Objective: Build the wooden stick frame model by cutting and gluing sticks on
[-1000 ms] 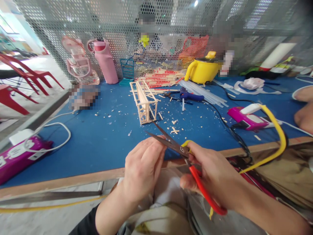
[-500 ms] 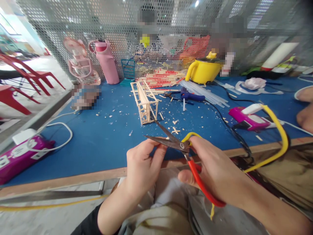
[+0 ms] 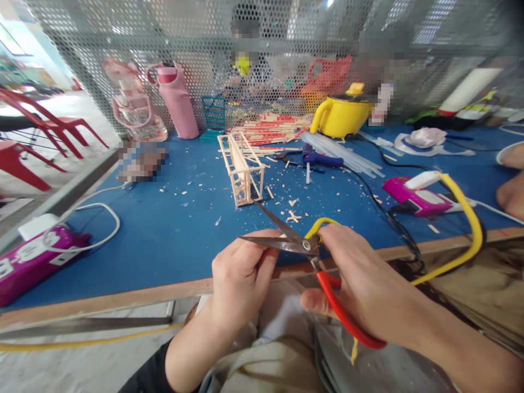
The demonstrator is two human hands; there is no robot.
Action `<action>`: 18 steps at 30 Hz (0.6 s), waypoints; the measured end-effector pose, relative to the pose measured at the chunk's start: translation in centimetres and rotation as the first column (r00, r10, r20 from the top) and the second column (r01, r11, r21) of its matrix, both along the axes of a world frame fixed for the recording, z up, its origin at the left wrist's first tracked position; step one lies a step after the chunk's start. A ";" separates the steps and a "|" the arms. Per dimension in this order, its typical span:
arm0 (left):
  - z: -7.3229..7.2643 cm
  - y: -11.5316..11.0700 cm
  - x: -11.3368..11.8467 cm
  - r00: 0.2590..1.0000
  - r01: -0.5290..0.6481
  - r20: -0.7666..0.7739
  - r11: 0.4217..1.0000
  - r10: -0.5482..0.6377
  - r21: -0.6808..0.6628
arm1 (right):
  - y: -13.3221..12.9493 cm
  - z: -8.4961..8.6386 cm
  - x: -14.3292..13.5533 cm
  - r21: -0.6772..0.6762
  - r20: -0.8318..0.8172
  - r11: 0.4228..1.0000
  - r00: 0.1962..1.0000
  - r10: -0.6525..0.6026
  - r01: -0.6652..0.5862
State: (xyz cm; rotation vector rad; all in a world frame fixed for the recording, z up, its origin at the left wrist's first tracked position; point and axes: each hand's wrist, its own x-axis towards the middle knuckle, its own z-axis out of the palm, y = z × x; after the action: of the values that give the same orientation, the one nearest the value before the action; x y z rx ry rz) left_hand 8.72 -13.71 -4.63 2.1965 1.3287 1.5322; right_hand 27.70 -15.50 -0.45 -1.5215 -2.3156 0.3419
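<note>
My right hand [image 3: 360,278] grips a pair of scissors [image 3: 305,245] with dark blades spread apart and a red handle. A yellow loop shows above the fingers of that hand. My left hand [image 3: 241,273] is closed in a pinch just under the lower blade. Whatever lies between its thumb and forefinger is mostly hidden; only a tiny pale tip shows by the blade. Beyond the blades, a small frame of wooden sticks [image 3: 241,172] stands on the blue table [image 3: 164,234]. The upper blade's tip points toward its base, seemingly without touching.
Matchsticks [image 3: 270,131] are heaped at the back, near a blue glue gun [image 3: 321,158], clear glue sticks [image 3: 347,155] and a yellow pot [image 3: 344,114]. Two bottles stand by the mesh screen. Purple power strips [image 3: 61,240] lie left and right. Another person's hand [image 3: 510,191] is at far right.
The scissors have tilted slightly, with the lower blade's tip and the red handle a little lower. Both hands stay nearly in place, and the wooden frame has not moved on the table.
</note>
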 end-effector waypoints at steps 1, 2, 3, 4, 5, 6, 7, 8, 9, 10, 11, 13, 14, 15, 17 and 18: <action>-0.1 0.0 0.0 1.000 -0.002 -0.006 1.000 0.002 0.006 | 0.0 0.0 0.0 0.004 0.009 1.000 1.000 0.001 -0.001; -0.1 -0.1 0.0 1.000 -0.003 -0.013 1.000 0.003 0.010 | 0.0 0.0 0.1 0.007 0.018 1.000 1.000 -0.001 0.001; -0.1 -0.1 0.0 1.000 -0.004 -0.018 1.000 0.005 0.014 | 0.0 0.1 0.1 0.006 0.027 1.000 1.000 -0.003 0.002; -0.2 -0.1 0.0 1.000 -0.006 -0.023 1.000 0.006 0.020 | 0.0 0.1 0.1 0.004 0.037 1.000 0.999 -0.003 0.003; -0.2 -0.1 0.0 1.000 -0.008 -0.027 1.000 0.008 0.025 | 0.0 0.1 0.1 -0.001 0.048 1.000 0.999 -0.003 0.003; -0.3 -0.1 0.0 0.999 -0.009 -0.032 0.999 0.010 0.031 | 0.0 0.2 0.1 -0.006 0.058 1.000 0.998 0.000 0.001; -0.3 -0.1 0.0 0.999 -0.010 -0.035 0.999 0.012 0.037 | 0.0 0.2 0.2 -0.012 0.068 1.000 0.998 0.004 -0.004; -0.3 -0.1 0.0 0.999 -0.011 -0.036 0.999 0.013 0.045 | 0.0 0.3 0.2 -0.017 0.076 1.000 0.997 0.009 -0.008; -0.3 -0.1 0.0 0.999 -0.013 -0.033 0.998 0.015 0.055 | 0.1 0.3 0.2 -0.023 0.084 1.000 0.996 0.015 -0.013; -0.3 0.0 0.0 0.999 -0.016 -0.027 0.998 0.018 0.061 | 0.1 0.3 0.2 -0.027 0.090 1.000 0.996 0.017 -0.015; -0.3 0.0 0.0 1.000 -0.022 -0.016 0.998 0.023 0.067 | 0.1 0.3 0.2 -0.030 0.094 0.999 0.995 0.016 -0.013; -0.2 0.0 0.0 1.000 -0.029 0.005 0.997 0.029 0.069 | 0.1 0.3 0.1 -0.035 0.091 0.999 0.996 0.009 -0.006; -0.2 0.0 0.0 1.000 -0.029 0.013 0.997 0.029 0.067 | 0.1 0.4 0.0 -0.037 0.083 0.999 0.997 0.005 -0.002; -0.2 0.0 0.0 0.999 -0.028 0.020 0.997 0.026 0.065 | 0.1 0.4 -0.1 -0.042 0.073 0.999 0.997 0.001 0.002; -0.1 0.1 -0.1 0.999 -0.019 0.034 0.999 0.017 0.050 | 0.1 0.4 -0.1 -0.069 0.050 0.998 0.999 0.003 0.001; 0.0 0.1 -0.1 0.999 -0.017 0.046 0.999 0.015 0.035 | 0.1 0.3 -0.1 -0.088 0.042 0.996 0.999 0.005 -0.002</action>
State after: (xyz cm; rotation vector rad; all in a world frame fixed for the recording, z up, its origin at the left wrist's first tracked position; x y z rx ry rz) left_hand 8.64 -13.62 -4.65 2.1633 1.3189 1.6139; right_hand 27.61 -15.43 -0.12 -1.5804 -2.3648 0.4215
